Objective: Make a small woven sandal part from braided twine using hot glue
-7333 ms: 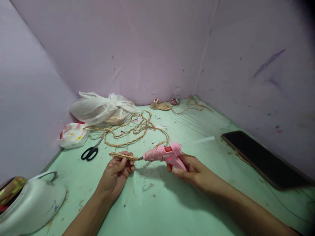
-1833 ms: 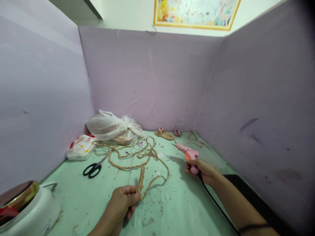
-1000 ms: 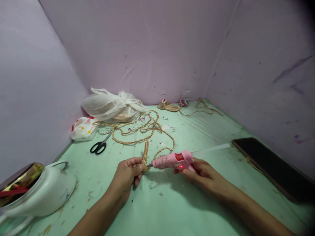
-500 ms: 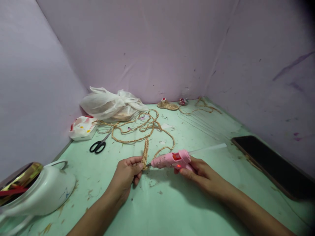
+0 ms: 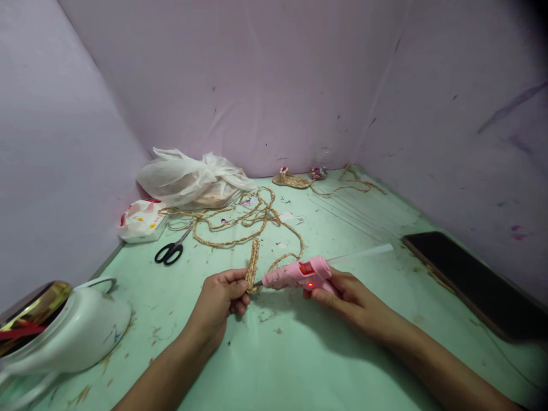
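Green tabletop (image 5: pixel 274 354) under scissors (image 5: pixel 169 253), phone (image 5: pixel 475 285), plastic bag (image 5: pixel 192 180)

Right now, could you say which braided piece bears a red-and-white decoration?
The sole-shaped piece by the back wall; the narrow strip in the left hand is plain.

On the table (image 5: pixel 274 359), a pot (image 5: pixel 94 328) stands front left, with a packet (image 5: pixel 143 225) behind it and a bag (image 5: pixel 188 180) behind that. Scissors (image 5: pixel 169 253) lie left of the rope (image 5: pixel 222 245) — a phone (image 5: pixel 466 279) lies far right.
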`<state>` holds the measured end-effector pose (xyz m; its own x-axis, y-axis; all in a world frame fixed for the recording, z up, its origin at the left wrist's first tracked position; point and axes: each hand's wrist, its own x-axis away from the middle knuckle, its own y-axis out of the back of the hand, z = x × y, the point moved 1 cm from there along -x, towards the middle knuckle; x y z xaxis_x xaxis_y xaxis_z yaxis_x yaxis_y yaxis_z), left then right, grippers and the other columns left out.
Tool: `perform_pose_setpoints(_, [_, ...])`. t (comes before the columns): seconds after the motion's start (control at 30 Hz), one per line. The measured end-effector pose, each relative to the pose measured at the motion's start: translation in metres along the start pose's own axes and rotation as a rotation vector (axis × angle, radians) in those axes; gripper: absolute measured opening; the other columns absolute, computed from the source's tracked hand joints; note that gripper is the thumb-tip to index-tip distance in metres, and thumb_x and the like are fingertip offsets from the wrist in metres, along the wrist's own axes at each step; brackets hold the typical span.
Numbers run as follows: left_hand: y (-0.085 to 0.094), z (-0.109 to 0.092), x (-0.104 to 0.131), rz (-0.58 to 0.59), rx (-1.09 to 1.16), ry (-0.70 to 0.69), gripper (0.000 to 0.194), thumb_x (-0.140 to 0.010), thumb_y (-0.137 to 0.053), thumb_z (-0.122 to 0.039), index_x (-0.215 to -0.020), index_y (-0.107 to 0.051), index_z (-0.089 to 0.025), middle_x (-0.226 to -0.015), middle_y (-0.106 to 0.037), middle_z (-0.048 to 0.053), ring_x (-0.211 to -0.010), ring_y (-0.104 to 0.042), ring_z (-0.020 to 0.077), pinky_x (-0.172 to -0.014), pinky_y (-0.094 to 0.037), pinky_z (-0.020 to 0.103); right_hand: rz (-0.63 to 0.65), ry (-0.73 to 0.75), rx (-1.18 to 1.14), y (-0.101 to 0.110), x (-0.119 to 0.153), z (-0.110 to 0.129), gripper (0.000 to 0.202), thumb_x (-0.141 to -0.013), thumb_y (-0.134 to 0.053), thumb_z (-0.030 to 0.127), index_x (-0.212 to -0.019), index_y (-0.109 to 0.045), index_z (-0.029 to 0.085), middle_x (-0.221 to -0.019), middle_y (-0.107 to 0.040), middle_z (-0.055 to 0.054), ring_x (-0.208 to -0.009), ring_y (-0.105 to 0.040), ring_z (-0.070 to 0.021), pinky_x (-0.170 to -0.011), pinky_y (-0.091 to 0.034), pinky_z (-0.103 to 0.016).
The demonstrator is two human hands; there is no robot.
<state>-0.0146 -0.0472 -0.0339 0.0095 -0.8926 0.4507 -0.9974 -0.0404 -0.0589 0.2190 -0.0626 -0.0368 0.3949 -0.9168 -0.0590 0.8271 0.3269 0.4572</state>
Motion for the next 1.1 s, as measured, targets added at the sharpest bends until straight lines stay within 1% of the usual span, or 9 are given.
perform_pose_setpoints(0.17, [-0.0001,0.0001,-0.0006,0.007,0.019,-0.004,0.036,-0.051,-0.069,-0.021,-0.084,-0.065,-0.007,-0.051,-0.057,0.000,-0.040,-0.046,0.0071,-0.037,-0.033,0.017,0.000,0.024,-0.028,0.0006,-0.0010,0.0026,0.034,-0.086,-0.044,0.048,-0.082,-0.055,0.016,-0.069,-0.048,0.000,-0.062,-0.044,-0.0132,-0.057,-0.037,-0.024])
perform_pose_setpoints(0.4, [-0.0016,-0.0028,0.0020,-0.002,0.026,-0.001,0.032,-0.051,-0.068,-0.019,-0.081,-0.065,-0.007,-0.049,-0.056,0.000,-0.040,-0.046,0.0073,-0.037,-0.034,0.017,-0.027,0.025,-0.020,-0.0004,-0.0008,0.0019,0.035,-0.085,-0.043,0.049,-0.079,-0.054,0.017,-0.066,-0.046,0.001,-0.059,-0.040,-0.0121,-0.054,-0.035,-0.023])
perform_pose_setpoints(0.6, [-0.0011,-0.0043,0.0023,0.035,0.018,0.017,0.031,-0.054,-0.067,-0.019,-0.082,-0.066,-0.007,-0.048,-0.056,0.000,-0.039,-0.045,0.0071,-0.037,-0.034,0.017,-0.018,0.049,-0.054,-0.0003,-0.0005,0.0018,0.034,-0.086,-0.044,0.048,-0.088,-0.057,0.017,-0.071,-0.050,0.000,-0.062,-0.043,-0.0127,-0.055,-0.036,-0.022])
perform_pose_setpoints(0.73, [-0.0019,-0.0060,0.0025,0.028,0.032,0.042,0.026,-0.055,-0.066,-0.016,-0.079,-0.065,-0.007,-0.047,-0.055,0.000,-0.037,-0.044,0.0068,-0.037,-0.032,0.017,-0.014,0.055,-0.053,-0.0001,-0.0004,0.0018,0.033,-0.086,-0.045,0.046,-0.091,-0.059,0.016,-0.069,-0.050,0.000,-0.060,-0.042,-0.0118,-0.054,-0.036,-0.022])
perform_pose_setpoints(0.93, [-0.0012,-0.0050,0.0024,0.033,0.035,0.034,0.023,-0.056,-0.066,-0.015,-0.078,-0.065,-0.008,-0.047,-0.055,0.000,-0.038,-0.045,0.0071,-0.037,-0.032,0.018,-0.011,0.054,-0.044,-0.0010,-0.0011,0.0008,0.033,-0.086,-0.045,0.046,-0.087,-0.057,0.015,-0.068,-0.048,0.001,-0.060,-0.042,-0.0118,-0.054,-0.035,-0.021])
perform_pose_setpoints(1.1, [-0.0004,-0.0042,0.0018,0.038,0.037,0.031,0.026,-0.053,-0.067,-0.015,-0.078,-0.064,-0.008,-0.050,-0.056,0.000,-0.039,-0.046,0.0073,-0.036,-0.033,0.017,-0.028,0.038,-0.042,-0.0006,-0.0007,0.0003,0.032,-0.086,-0.044,0.046,-0.084,-0.055,0.016,-0.068,-0.046,0.000,-0.061,-0.041,-0.0120,-0.054,-0.035,-0.022])
